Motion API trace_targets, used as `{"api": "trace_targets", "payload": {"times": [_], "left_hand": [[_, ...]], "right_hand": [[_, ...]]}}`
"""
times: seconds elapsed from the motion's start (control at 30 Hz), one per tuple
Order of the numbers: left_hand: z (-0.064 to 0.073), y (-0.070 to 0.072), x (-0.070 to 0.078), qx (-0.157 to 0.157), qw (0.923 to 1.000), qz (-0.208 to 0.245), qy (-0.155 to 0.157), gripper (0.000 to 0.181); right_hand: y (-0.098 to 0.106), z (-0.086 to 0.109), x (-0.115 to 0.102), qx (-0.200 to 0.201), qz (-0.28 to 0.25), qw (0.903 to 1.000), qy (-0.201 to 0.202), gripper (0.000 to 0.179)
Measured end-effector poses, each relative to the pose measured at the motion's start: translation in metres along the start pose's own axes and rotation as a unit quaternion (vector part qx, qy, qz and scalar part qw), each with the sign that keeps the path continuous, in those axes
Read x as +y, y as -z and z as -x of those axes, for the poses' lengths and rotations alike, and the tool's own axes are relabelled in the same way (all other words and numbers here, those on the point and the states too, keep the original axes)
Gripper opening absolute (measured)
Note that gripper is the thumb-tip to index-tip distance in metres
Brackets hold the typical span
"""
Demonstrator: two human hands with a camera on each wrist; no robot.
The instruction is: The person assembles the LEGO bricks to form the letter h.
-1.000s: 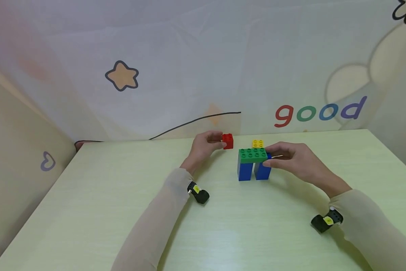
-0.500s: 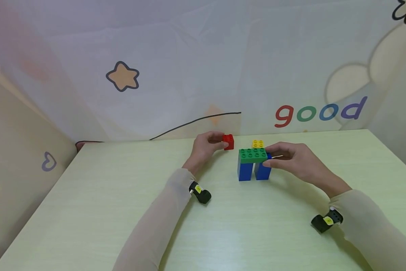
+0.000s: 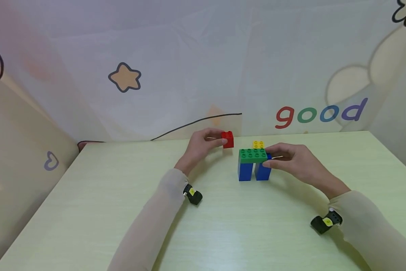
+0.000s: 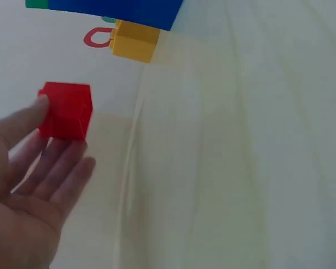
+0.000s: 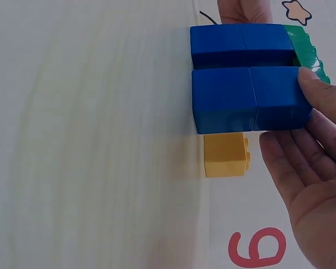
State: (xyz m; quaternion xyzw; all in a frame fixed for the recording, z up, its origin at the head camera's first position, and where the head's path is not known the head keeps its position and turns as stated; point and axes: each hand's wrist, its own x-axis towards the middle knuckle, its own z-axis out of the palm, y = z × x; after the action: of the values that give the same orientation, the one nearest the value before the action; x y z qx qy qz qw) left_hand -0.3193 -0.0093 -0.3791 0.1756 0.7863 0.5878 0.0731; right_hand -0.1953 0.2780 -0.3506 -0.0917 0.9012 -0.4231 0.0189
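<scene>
Red brick (image 4: pixel 68 113), fingers (image 4: pixel 60 170) seemingly covering one side

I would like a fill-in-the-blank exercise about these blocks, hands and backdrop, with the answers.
The red block is held by the person's ____ hand.
Beneath the green block stand two columns, both coloured ____.
In the head view, the yellow block is not before the columns but ____ them.
The word on the backdrop reads ____.

Missing words: left; blue; behind; good.

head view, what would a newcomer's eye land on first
Probably the green brick bridging two blue stacks, right of centre, with the right hand gripping the right stack. Next, the red brick in the left hand, near the back edge of the table.
</scene>
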Motion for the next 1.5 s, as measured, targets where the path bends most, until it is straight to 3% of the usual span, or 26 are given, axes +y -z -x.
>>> {"api": "trace_targets", "payload": {"times": [0.2,0.37,0.77,1.13,1.5], "left_hand": [[0.006,0.001,0.016,-0.023,0.9992,0.004,-0.032,0.037],[0.013,0.001,0.030,-0.024,0.9977,0.010,-0.062,0.037],[0.029,-0.003,0.050,-0.036,0.9940,0.038,-0.096,0.036],[0.040,-0.010,0.056,-0.053,0.9936,0.031,-0.095,0.033],[0.042,-0.013,0.056,-0.059,0.9939,0.028,-0.089,0.033]], "right_hand": [[-0.001,-0.001,-0.001,0.000,0.001,1.0000,-0.001,0.052],[0.000,-0.002,-0.001,-0.002,0.004,1.0000,-0.003,0.052],[0.002,-0.003,-0.002,-0.005,0.011,0.9999,-0.004,0.053],[0.004,-0.002,-0.003,-0.008,0.007,0.9999,-0.005,0.052],[0.003,-0.004,-0.002,-0.011,0.005,0.9999,0.003,0.051]]}}
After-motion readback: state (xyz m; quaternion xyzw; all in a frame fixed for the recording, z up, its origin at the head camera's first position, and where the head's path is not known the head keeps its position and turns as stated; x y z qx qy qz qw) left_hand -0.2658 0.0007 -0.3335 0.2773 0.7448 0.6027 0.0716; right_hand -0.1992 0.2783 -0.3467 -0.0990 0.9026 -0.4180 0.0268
